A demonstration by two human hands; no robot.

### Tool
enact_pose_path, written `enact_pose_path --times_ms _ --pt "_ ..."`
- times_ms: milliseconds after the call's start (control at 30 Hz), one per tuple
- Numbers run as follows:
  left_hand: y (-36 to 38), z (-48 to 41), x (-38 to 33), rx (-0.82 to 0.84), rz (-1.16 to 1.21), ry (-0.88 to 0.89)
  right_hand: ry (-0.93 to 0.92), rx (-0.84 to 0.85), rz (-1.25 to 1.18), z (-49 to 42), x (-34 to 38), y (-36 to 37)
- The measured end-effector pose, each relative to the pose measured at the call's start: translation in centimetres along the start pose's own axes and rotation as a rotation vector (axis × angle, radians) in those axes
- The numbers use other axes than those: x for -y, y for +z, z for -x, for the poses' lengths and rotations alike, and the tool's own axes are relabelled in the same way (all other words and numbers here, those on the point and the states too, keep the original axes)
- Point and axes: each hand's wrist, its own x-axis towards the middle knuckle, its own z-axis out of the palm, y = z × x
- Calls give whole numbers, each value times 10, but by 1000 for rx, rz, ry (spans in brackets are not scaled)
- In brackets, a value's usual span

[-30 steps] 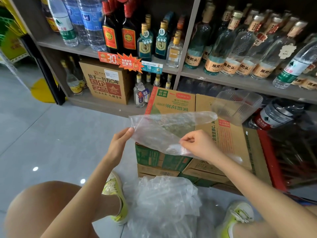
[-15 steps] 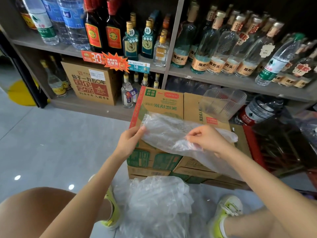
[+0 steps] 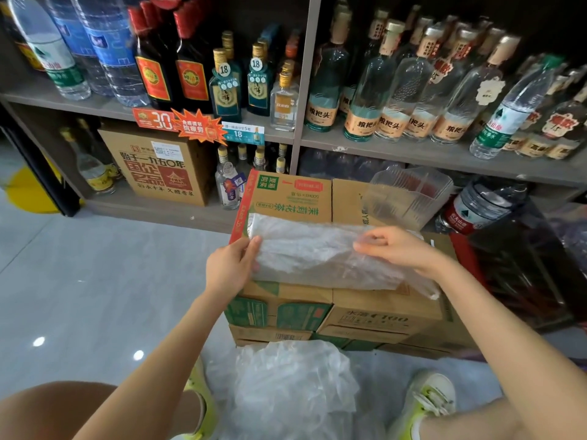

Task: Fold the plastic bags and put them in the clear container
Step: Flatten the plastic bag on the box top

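Note:
A clear plastic bag (image 3: 317, 252) lies spread flat on top of the stacked cardboard boxes (image 3: 286, 198). My left hand (image 3: 230, 269) pinches its left edge between thumb and fingers. My right hand (image 3: 398, 247) pinches the bag's upper right part with curled fingers. The clear container (image 3: 408, 196) stands on the boxes behind my right hand, and nothing shows inside it. A crumpled heap of more plastic bags (image 3: 292, 389) lies on the floor between my feet.
Shelves (image 3: 413, 150) of glass and water bottles rise right behind the boxes. A brown carton (image 3: 158, 166) sits on the low shelf at left. A large water jug (image 3: 476, 204) and dark crates stand at right. Grey tiled floor (image 3: 95, 281) extends left.
The bag went from being held up in the air to lying flat on the box top. Both hands came down with it and moved further apart.

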Motion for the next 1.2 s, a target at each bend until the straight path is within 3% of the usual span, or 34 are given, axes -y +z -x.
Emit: enact_pose_path --times_ms 67,167,267,400,600,667,733,800,867,1000,1200 --pt "2 -3 2 -8 -13 -19 -9 -3 -59 -2 -8 -6" --pt "7 -10 5 -22 -61 -49 -50 -162 -59 -23 -17 -5" --pt "13 -16 7 -27 -160 -48 -98 -286 98 -50 -25 4" --pt "18 -25 6 -20 -293 -86 -77 -325 310 -70 -33 11" --pt "15 -19 3 -124 -136 -238 -100 -351 355 -85 -44 18" --pt "11 -14 -3 -279 -243 -158 -116 -355 380 -86 -44 19" --pt "12 -11 -9 -401 -383 81 -137 -360 402 -86 -44 21" --pt "17 -15 -15 -312 -384 376 -153 -358 410 -87 -43 21" --pt "24 -26 -19 -84 -397 528 -159 -353 410 -86 -42 21" --pt "37 -35 -16 187 -512 422 -161 -349 413 -85 -42 21" --pt "49 -31 -9 220 -486 279 -139 -416 414 -91 -39 23"
